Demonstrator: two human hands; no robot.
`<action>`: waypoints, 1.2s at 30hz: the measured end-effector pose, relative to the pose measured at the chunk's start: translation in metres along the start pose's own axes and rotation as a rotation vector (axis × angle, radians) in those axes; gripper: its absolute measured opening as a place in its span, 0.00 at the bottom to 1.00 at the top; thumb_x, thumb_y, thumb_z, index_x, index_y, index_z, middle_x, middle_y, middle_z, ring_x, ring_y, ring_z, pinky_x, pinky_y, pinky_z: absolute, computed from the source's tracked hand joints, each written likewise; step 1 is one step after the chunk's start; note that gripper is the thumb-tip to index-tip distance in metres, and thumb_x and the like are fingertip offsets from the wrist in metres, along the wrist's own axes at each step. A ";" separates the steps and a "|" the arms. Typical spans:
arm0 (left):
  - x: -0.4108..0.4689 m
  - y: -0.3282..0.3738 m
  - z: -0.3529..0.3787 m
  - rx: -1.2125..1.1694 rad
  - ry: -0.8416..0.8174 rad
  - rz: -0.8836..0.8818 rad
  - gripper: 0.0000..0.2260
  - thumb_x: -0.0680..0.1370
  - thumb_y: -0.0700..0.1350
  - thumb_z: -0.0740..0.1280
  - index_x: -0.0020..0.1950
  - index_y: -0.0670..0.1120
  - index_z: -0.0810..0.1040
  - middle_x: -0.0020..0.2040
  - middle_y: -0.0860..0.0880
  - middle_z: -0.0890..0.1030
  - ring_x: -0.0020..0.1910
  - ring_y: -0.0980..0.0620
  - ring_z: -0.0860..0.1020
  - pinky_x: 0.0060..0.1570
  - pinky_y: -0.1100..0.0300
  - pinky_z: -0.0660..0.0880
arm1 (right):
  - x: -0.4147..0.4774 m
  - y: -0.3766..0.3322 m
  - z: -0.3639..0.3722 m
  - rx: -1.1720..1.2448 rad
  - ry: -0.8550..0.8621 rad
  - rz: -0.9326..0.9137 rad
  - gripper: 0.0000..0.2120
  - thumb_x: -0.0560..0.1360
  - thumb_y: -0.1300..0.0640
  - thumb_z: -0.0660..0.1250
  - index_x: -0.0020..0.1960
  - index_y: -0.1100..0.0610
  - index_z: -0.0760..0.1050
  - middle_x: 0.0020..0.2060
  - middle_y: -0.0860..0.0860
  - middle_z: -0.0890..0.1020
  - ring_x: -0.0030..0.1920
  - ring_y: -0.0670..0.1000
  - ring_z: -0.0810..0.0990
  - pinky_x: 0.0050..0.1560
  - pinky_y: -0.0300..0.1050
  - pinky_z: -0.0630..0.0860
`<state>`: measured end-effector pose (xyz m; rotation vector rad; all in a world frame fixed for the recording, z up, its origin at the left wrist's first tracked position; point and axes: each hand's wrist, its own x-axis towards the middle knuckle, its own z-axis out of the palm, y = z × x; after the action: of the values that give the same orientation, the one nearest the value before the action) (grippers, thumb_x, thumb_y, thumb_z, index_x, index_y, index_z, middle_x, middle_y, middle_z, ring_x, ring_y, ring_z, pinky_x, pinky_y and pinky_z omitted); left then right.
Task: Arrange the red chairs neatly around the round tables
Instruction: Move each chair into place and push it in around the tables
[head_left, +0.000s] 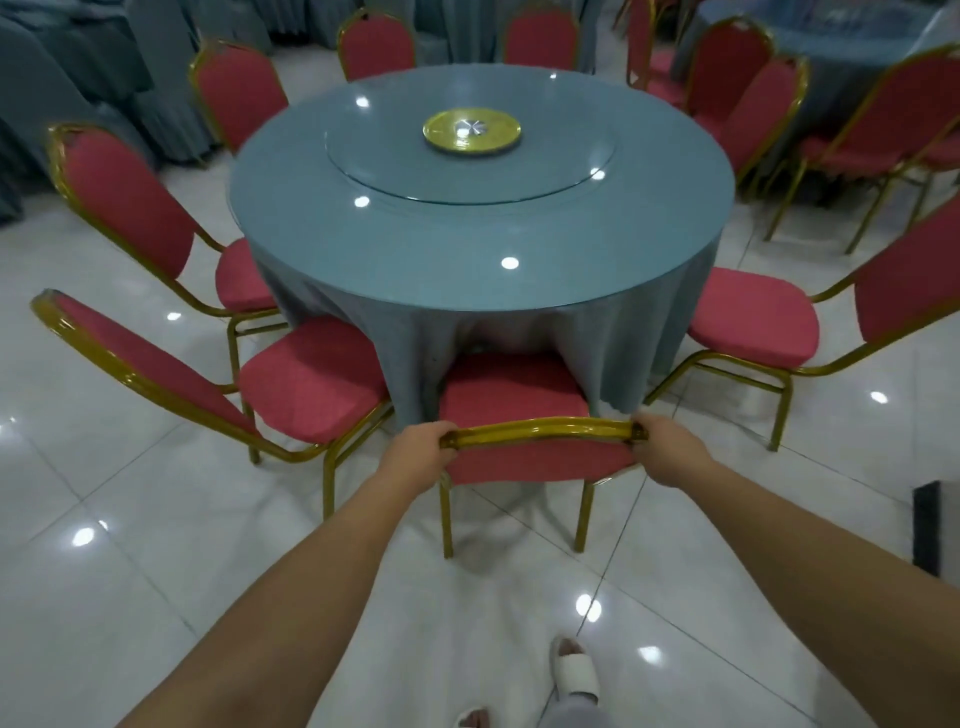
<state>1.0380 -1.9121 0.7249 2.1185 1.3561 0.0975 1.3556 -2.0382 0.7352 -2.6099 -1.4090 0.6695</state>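
Observation:
A red chair (511, 395) with a gold frame stands right in front of me, its seat touching the blue cloth of the round table (415, 249). My left hand (415, 457) grips the left end of its top rail. My right hand (667, 449) grips the right end. Several more red chairs ring the table: one at near left (311, 379), one further left (130, 202), one at the right (753, 317), others at the far side (376, 44).
A glass turntable (395, 166) with a gold hub (471, 131) lies on the table. A second table (852, 47) with chairs (862, 140) stands at back right. Draped blue furniture (78, 78) lines the back left. The floor (156, 545) is glossy white tile.

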 end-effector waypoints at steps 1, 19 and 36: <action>-0.005 -0.001 0.002 0.022 0.000 0.008 0.11 0.77 0.45 0.69 0.59 0.53 0.81 0.49 0.49 0.82 0.48 0.49 0.80 0.50 0.53 0.78 | 0.001 0.004 0.003 -0.009 -0.004 -0.003 0.06 0.78 0.59 0.62 0.50 0.49 0.73 0.44 0.51 0.78 0.41 0.51 0.78 0.38 0.46 0.74; -0.018 0.103 0.011 -0.107 -0.087 0.048 0.27 0.77 0.59 0.69 0.74 0.56 0.69 0.68 0.52 0.72 0.68 0.51 0.70 0.68 0.55 0.68 | -0.035 0.073 -0.004 0.537 -0.126 -0.116 0.27 0.73 0.35 0.68 0.70 0.29 0.63 0.80 0.47 0.53 0.79 0.54 0.54 0.74 0.60 0.59; 0.125 0.411 0.191 -0.008 -0.499 0.409 0.26 0.77 0.59 0.68 0.73 0.62 0.66 0.73 0.58 0.68 0.71 0.56 0.67 0.67 0.59 0.65 | -0.033 0.336 -0.108 0.782 0.254 0.206 0.27 0.76 0.41 0.69 0.73 0.43 0.67 0.72 0.45 0.69 0.66 0.43 0.67 0.65 0.42 0.65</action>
<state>1.4967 -2.0108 0.7562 2.1893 0.6287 -0.2454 1.6446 -2.2430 0.7455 -2.1079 -0.6223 0.6948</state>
